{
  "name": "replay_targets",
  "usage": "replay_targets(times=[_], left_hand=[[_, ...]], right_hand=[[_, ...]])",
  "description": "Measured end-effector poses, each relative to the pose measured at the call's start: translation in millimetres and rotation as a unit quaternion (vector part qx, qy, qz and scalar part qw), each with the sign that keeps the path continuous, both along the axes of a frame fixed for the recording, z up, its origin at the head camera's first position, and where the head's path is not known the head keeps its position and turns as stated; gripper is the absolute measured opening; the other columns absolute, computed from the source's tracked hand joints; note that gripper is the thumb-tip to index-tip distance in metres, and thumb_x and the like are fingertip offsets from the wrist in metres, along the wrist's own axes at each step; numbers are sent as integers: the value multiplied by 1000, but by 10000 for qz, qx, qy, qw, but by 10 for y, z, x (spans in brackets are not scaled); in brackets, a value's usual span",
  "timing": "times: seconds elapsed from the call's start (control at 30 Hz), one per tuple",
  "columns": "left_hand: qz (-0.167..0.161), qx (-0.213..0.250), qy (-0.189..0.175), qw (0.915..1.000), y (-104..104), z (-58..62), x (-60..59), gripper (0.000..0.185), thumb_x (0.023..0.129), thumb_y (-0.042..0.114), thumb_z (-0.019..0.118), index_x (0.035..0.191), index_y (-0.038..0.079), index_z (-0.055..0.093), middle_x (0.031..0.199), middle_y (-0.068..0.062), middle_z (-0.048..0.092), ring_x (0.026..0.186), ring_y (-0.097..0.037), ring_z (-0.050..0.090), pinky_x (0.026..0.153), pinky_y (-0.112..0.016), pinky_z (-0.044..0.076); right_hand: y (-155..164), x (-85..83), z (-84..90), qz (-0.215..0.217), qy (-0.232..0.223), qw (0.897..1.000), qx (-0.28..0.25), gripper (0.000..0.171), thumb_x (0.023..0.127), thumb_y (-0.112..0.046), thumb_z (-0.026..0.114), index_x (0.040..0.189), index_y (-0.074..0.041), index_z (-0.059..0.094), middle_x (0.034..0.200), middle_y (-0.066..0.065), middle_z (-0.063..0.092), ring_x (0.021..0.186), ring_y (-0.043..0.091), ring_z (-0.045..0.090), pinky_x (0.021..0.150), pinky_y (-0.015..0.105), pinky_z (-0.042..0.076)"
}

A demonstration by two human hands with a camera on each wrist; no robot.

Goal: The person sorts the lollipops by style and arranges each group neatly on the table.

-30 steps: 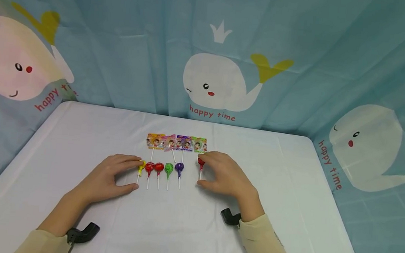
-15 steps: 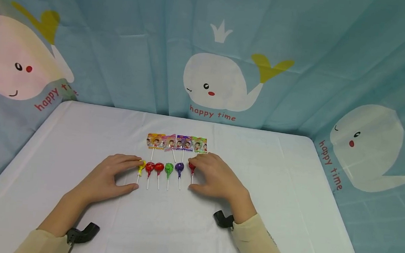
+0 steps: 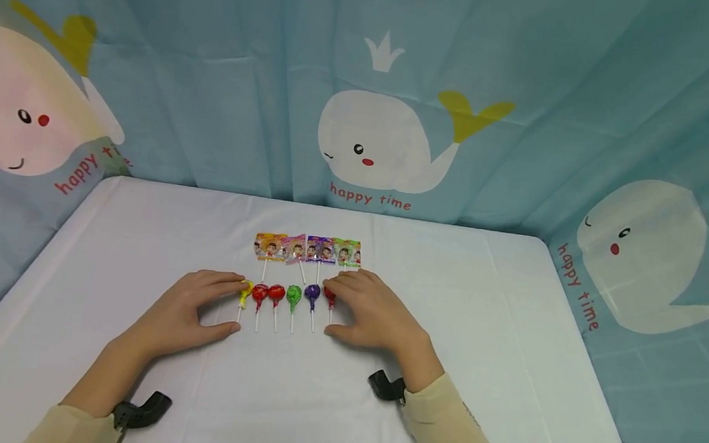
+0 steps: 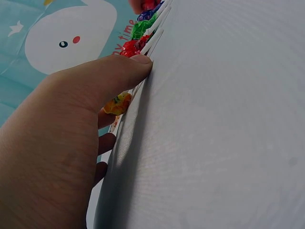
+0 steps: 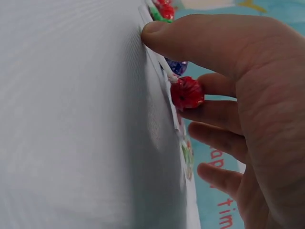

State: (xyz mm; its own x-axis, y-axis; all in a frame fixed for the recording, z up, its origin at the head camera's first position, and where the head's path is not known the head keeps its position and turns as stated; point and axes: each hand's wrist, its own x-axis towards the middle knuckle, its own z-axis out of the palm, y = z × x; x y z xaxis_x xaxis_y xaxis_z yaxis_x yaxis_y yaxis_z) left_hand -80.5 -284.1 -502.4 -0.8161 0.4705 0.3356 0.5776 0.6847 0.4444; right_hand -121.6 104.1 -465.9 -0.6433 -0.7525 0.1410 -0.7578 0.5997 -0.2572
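A front row of lollipops lies on the white cloth in the head view. From left to right it has a yellow lollipop (image 3: 245,293), two red ones, a green lollipop (image 3: 294,296), a purple lollipop (image 3: 312,294) and, at the right end, another red lollipop (image 3: 330,297). My left hand (image 3: 185,309) rests at the yellow one, index finger by its head and thumb near its stick's end. My right hand (image 3: 380,317) rests around the end red lollipop, fingers loosely bent. In the right wrist view, fingers touch that red head (image 5: 187,93), and the thumb lies near the cloth.
Behind the front row lie wrapped lollipops in flat packets: orange (image 3: 271,246), pink (image 3: 296,249), purple (image 3: 322,249) and green (image 3: 347,252). A blue curtain (image 3: 226,98) with printed whales hangs around the table (image 3: 462,287). Each wrist wears a black camera mount.
My right hand has slid the end red lollipop leftward over the cloth, up beside the purple one. The left hand has stayed at the yellow lollipop.
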Motion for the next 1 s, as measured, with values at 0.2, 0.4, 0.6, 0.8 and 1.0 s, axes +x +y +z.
replay_targets(times=[0.2, 0.4, 0.6, 0.8, 1.0], left_hand=[[4, 1, 13, 10000, -3, 15, 25, 72, 79, 34, 99, 145, 23, 72, 147, 3, 67, 133, -24, 61, 108, -48, 44], [46, -43, -8, 10000, 1, 18, 32, 79, 78, 36, 99, 150, 21, 68, 148, 3, 67, 134, -24, 61, 110, -47, 43], [64, -106, -55, 9999, 18, 16, 27, 77, 80, 38, 98, 150, 22, 68, 149, 3, 66, 135, -24, 60, 109, -53, 45], [23, -60, 7, 10000, 15, 16, 26, 77, 79, 36, 98, 149, 20, 69, 148, 3, 67, 134, -25, 60, 109, -49, 43], [85, -39, -64, 9999, -3, 16, 54, 78, 80, 39, 98, 150, 21, 68, 149, 2, 66, 135, -26, 59, 109, -49, 43]], right_hand=[[-12, 18, -20, -52, -99, 9999, 87, 72, 93, -49, 83, 153, -14, 63, 152, 4, 64, 146, 26, 54, 129, 46, 31], [2, 28, -22, -80, -119, 9998, 124, 73, 94, -50, 82, 155, -14, 62, 154, 4, 63, 147, 26, 53, 129, 46, 31], [23, 21, -15, -110, -116, 9998, 96, 75, 93, -53, 83, 154, -14, 62, 153, 3, 63, 147, 25, 53, 128, 46, 32], [57, 16, 45, -154, -100, 9998, -46, 78, 94, -58, 80, 155, -13, 61, 156, 7, 60, 147, 26, 52, 128, 45, 33], [174, 5, 156, -388, 42, 9986, -360, 71, 99, -54, 77, 155, -13, 62, 160, 13, 56, 150, 29, 49, 128, 48, 33]])
